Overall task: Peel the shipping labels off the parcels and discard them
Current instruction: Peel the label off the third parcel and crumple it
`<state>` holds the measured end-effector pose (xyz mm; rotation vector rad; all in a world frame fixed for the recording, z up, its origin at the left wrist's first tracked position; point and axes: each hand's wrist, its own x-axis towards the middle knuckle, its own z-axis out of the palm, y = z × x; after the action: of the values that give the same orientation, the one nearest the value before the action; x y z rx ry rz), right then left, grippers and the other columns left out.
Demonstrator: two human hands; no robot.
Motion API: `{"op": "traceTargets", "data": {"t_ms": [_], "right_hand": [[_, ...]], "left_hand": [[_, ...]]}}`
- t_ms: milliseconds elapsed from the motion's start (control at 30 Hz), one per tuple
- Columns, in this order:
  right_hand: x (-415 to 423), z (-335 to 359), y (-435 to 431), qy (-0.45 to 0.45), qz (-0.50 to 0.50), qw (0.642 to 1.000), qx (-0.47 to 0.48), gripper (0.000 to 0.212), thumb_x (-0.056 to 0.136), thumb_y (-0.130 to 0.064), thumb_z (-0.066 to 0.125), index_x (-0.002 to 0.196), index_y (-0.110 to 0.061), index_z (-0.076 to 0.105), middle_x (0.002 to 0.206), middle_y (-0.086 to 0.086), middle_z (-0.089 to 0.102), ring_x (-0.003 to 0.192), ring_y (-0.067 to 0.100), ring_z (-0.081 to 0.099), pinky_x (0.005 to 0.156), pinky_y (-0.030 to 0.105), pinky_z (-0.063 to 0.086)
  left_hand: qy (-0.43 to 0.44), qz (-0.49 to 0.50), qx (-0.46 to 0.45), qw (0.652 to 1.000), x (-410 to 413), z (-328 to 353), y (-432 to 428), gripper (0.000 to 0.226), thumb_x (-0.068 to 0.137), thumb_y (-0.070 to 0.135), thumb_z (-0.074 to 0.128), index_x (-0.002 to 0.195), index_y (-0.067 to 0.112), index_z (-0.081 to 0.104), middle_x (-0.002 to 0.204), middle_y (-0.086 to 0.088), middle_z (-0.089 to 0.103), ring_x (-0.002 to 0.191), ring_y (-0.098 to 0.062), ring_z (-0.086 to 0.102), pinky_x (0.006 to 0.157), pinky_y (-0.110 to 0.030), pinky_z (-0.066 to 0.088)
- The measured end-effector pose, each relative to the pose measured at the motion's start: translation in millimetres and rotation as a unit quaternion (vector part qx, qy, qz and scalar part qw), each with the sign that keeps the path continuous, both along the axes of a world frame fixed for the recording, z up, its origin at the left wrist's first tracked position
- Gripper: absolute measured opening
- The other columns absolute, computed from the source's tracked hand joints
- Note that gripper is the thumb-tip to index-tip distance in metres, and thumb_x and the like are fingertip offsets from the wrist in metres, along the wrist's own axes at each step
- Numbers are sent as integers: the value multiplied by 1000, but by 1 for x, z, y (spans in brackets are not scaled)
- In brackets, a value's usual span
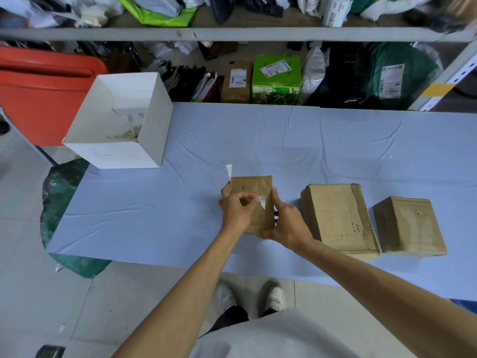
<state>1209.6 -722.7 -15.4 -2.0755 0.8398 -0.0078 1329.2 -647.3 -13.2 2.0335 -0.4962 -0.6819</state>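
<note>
Head camera: a person's left hand (pixel 236 208) closed its grip in a pinch on the torn white label (pixel 262 202) atop a small brown parcel (pixel 251 187) on the blue-covered counter (pixel 258 140), while the right hand (pixel 286 223) curled its grip round that parcel's right edge. A white strip (pixel 229 173) stood up at the parcel's far-left corner; whether it was held could not be told. A larger parcel (pixel 338 218) and an end parcel (pixel 410 226) sat to its right, an open white box (pixel 152 130) to its far left.

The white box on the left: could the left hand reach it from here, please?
Probably yes: only bare cloth lies between the left hand and the open-topped white box.
</note>
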Motion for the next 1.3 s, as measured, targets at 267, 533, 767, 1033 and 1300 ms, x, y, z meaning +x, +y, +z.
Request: {"op": "traceTargets", "data": {"t_ms": [267, 533, 767, 1033, 1300], "right_hand": [[-1, 0, -1, -1, 4, 1000, 3, 125, 65, -22, 88, 154, -13, 1, 122, 7, 64, 103, 24, 64, 85, 40, 57], [-4, -3, 0, 12, -8, 1000, 1, 126, 63, -25, 88, 154, -12, 1, 119, 6, 66, 100, 24, 65, 84, 40, 56], [-4, -2, 0, 14, -13, 1000, 3, 127, 63, -25, 88, 154, -12, 1, 116, 6, 67, 98, 23, 65, 84, 40, 56], [-5, -3, -1, 4, -35, 999, 26, 125, 59, -23, 90, 154, -15, 10, 112, 4, 66, 93, 19, 66, 78, 39, 58], [-4, -7, 7, 9, -31, 998, 55, 119, 61, -24, 90, 153, -15, 15, 130, 2, 56, 113, 23, 60, 87, 36, 56]], "left_hand": [[18, -12, -3, 1000, 2, -1, 1, 10, 82, 25, 73, 75, 31, 68, 151, 6, 24, 132, -20, 39, 105, -31, 39], [35, -13, -2, 999, 3, -1, -1, 3, 83, 25, 71, 82, 24, 69, 151, 7, 26, 130, -23, 42, 104, -40, 43], [39, -14, 0, 999, 4, -3, -1, 7, 84, 25, 71, 87, 19, 71, 152, 7, 25, 130, -22, 42, 105, -39, 42], [74, 54, -68, 993, 15, -5, 0, 3, 88, 17, 65, 87, 17, 68, 126, -4, 57, 100, -9, 62, 76, -5, 41], [107, 149, -77, 980, 36, -12, 18, 7, 90, 20, 64, 94, 14, 68, 96, 1, 67, 85, -10, 62, 69, -17, 47]]}}
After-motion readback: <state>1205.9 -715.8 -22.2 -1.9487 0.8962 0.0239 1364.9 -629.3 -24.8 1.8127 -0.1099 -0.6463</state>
